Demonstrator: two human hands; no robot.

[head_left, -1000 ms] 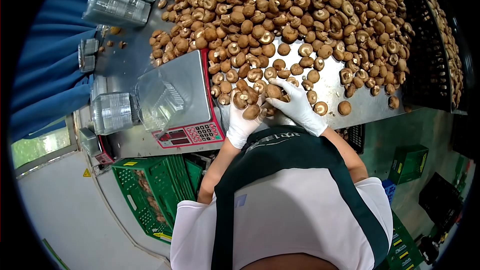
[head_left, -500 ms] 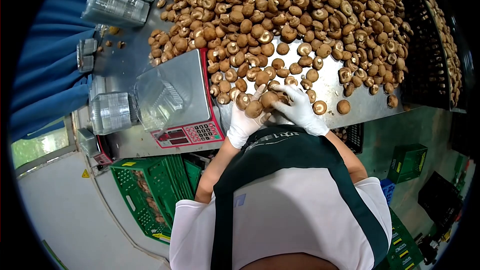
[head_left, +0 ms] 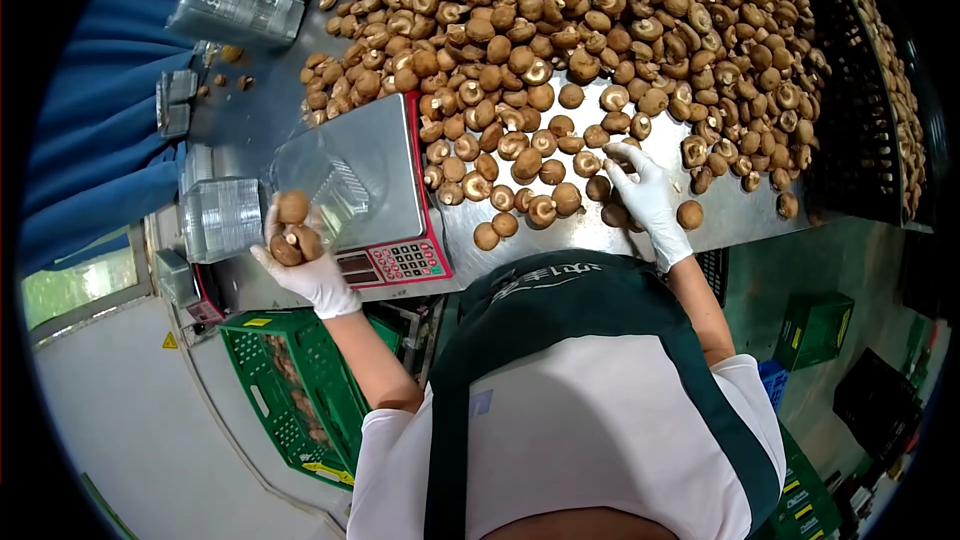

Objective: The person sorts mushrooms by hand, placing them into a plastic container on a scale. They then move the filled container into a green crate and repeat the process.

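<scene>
Left hand (white-gloved): fingers curled around several shiitake mushrooms, beside the clear plastic tray on the scale. Right hand: fingers bent among loose mushrooms on the metal table; grip indeterminable.

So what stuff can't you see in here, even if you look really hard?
All in the head view:
- The palm of the left hand: hidden under the held mushrooms, so I can't count them for sure.
- Whether the right hand grips anything: its own fingers hide that.
- The far end of the mushroom pile: cut off by the top edge.
- The words on the apron: bent by folds and too small.
</scene>
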